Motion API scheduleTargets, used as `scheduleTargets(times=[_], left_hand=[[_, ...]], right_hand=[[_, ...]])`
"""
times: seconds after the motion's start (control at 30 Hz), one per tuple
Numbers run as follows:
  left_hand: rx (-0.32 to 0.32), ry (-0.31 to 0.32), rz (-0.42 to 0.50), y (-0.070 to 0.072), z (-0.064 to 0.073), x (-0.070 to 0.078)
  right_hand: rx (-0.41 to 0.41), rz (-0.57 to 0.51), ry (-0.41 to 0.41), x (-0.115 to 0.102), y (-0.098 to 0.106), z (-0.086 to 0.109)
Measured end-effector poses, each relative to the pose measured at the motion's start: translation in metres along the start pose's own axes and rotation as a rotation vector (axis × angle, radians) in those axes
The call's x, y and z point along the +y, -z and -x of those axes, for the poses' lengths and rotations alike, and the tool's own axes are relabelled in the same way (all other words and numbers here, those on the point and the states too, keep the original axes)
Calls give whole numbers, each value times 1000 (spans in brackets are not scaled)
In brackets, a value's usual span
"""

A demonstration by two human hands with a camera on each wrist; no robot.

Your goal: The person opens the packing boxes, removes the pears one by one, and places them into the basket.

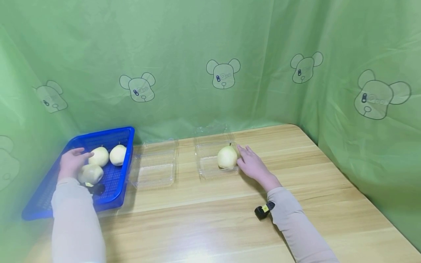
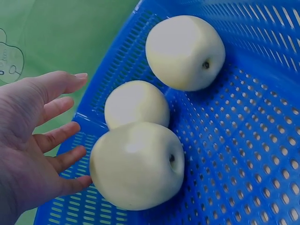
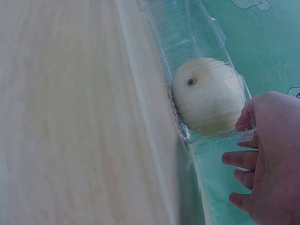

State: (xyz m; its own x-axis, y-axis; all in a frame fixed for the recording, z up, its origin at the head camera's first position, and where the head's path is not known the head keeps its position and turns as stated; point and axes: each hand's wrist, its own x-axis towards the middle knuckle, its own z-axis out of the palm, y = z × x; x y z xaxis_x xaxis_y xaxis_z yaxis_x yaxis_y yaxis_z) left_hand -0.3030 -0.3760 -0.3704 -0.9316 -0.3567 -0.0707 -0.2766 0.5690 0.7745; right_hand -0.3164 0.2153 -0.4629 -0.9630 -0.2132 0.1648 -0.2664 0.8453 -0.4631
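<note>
In the blue basket, my left hand hovers over the left side with fingers spread, beside three pale round pears. The nearest pear lies close to its fingertips; another pear touches that one, and a third pear sits apart. A single pear rests at the right end of a clear plastic box. My right hand is at that end, its thumb against the box wall beside the pear and its other fingers loosely extended outside.
A second clear plastic box stands open between the basket and the first box. Green curtains with bear-head prints enclose the wooden table at the back and sides.
</note>
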Motion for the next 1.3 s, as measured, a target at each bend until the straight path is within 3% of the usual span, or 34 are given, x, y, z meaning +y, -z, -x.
scheduleTargets(times=[0.43,0.7,0.93,1.1,1.3], left_hand=[[102,-23,129,1,4,17],[158,-133,9,2,6,34],[195,-218,-27,-4,11,50],[180,-273,-54,-8,21,65],[157,-324,-15,-15,39,87]], right_hand=[[-1,-5,0,0,0,1],[4,-5,-3,2,-4,0],[10,-2,2,2,-4,-1],[20,16,17,1,-4,-2],[14,45,17,2,-4,-2]])
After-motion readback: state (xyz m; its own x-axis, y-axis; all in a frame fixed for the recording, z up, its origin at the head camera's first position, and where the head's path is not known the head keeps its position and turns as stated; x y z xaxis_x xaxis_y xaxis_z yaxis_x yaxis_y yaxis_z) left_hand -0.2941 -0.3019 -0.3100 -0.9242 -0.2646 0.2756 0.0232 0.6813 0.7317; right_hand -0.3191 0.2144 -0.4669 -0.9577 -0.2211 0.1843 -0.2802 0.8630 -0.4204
